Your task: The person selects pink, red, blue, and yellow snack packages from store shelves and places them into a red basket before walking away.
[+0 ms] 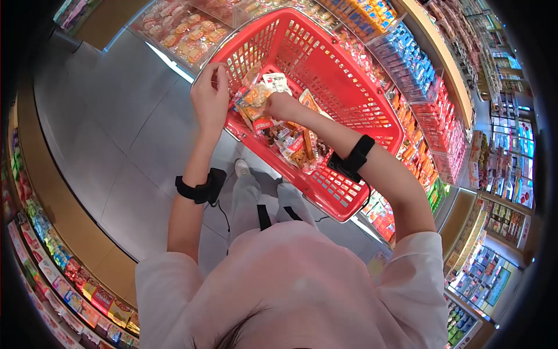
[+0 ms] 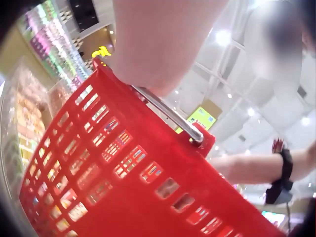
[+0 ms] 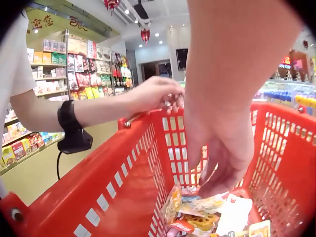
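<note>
My left hand [image 1: 210,99] curls its fingers round the metal handle [image 2: 170,114] at the rim of the red basket [image 1: 343,75]; the right wrist view shows this left hand [image 3: 155,95] from the side. My right hand [image 1: 285,108] reaches down inside the basket, its fingers [image 3: 222,170] loosely bent above the snack packets, with nothing visible between them. Under it lie a clear packet of yellow-orange slices [image 3: 203,222], a white packet [image 3: 234,215] and several other bagged snacks [image 1: 296,145]. Whether the right fingertips touch a packet, I cannot tell.
Bins of wrapped snacks [image 1: 186,35] and blue and pink packets [image 1: 407,58] stand along the basket's far side. A curved shelf [image 1: 87,198] with bagged goods runs on the left. Grey tiled floor [image 1: 128,116] lies between.
</note>
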A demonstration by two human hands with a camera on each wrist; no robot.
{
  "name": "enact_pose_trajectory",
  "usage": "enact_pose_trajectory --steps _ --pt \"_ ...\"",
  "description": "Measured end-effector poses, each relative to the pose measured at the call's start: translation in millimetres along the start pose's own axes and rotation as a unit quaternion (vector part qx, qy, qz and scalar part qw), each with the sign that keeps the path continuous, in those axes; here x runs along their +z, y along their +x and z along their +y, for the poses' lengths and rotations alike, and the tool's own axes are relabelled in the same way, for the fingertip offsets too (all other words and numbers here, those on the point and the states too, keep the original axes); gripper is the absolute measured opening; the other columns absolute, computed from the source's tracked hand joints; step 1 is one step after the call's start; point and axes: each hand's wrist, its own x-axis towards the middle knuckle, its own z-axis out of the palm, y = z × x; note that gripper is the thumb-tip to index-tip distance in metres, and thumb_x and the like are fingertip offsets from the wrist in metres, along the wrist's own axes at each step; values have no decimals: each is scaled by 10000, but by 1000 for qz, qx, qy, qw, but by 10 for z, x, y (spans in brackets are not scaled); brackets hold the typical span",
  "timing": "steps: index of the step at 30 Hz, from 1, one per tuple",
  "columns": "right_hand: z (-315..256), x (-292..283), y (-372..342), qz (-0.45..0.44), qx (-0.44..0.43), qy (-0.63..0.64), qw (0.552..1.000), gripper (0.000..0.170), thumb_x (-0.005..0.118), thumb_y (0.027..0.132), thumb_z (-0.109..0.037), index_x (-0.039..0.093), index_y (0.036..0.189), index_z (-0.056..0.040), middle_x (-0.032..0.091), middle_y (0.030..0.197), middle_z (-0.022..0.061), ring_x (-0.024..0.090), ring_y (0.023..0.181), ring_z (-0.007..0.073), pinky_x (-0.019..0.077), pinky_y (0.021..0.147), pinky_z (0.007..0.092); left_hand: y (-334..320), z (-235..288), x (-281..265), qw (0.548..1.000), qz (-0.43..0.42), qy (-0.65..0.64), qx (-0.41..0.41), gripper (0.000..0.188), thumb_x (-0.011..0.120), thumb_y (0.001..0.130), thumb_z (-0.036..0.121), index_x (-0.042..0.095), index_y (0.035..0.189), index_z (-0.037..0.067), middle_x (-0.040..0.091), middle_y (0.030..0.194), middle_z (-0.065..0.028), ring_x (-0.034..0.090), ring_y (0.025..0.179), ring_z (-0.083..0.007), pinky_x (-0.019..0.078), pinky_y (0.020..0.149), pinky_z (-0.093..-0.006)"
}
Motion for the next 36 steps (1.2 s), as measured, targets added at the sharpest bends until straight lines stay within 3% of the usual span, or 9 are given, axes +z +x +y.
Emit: enact_pose_trajectory --steps 8,9,13,20,23,27,31,34,36 --pt "-95 392 844 148 -202 -234 939 239 492 773 -105 497 995 -16 576 911 152 594 831 292 496 702 363 3 51 -14 997 63 -23 -45 124 525 842 111 568 812 -2 535 612 -54 480 519 -103 398 501 -247" --pt "-118 444 900 166 -181 -210 946 156 500 764 -103 562 889 -32 620 839 133 609 857 258 503 665 356 13 55 -15 997 69 -8 -34 113 521 842 99 563 813 -2 530 611 -50 472 515 -99 395 500 -241" --pt "-18 584 1057 229 -267 -373 859 155 508 742 -98 535 865 -7 615 801 111 608 802 224 490 635 301 21 156 -44 998 55 -10 -36 127 512 849 94 573 829 -16 556 614 -67 504 543 -88 405 520 -242" --pt "118 615 1150 286 -313 -371 826 142 504 749 -116 537 849 -20 585 842 122 595 779 271 494 639 289 41 90 12 997 57 30 -40 103 526 826 91 557 783 3 518 574 -83 500 495 -125 398 480 -259" --pt "119 413 1000 269 -348 -306 844 174 499 773 -126 529 901 -13 577 903 137 603 773 287 502 618 329 38 35 34 996 59 70 -22 103 530 819 94 560 788 0 535 589 -102 522 502 -163 409 490 -279" --pt "8 -28 526 83 -168 -217 958 361 576 750 -170 477 1053 -1 589 794 173 604 712 303 494 614 386 32 -18 42 995 55 78 -1 105 535 808 97 565 796 -3 556 608 -122 546 518 -206 425 509 -307" --pt "237 -367 71 138 -251 -115 951 438 646 698 -118 481 1103 -86 601 823 163 606 765 284 476 658 385 9 24 30 994 33 101 -14 136 513 831 120 577 823 0 574 628 -113 559 535 -193 435 526 -296" --pt "288 -657 -497 163 -311 121 928 349 643 706 -60 495 1022 -49 578 827 133 581 838 254 455 739 356 8 23 53 999 15 43 -2 148 511 842 132 587 842 5 575 608 -94 559 529 -167 440 534 -289" --pt "324 -866 -962 123 -284 271 911 314 650 724 -34 512 1007 -33 574 882 66 577 851 162 457 733 284 -51 221 53 995 -98 -16 -3 158 522 853 143 595 942 34 605 794 -67 574 685 -123 442 626 -252"
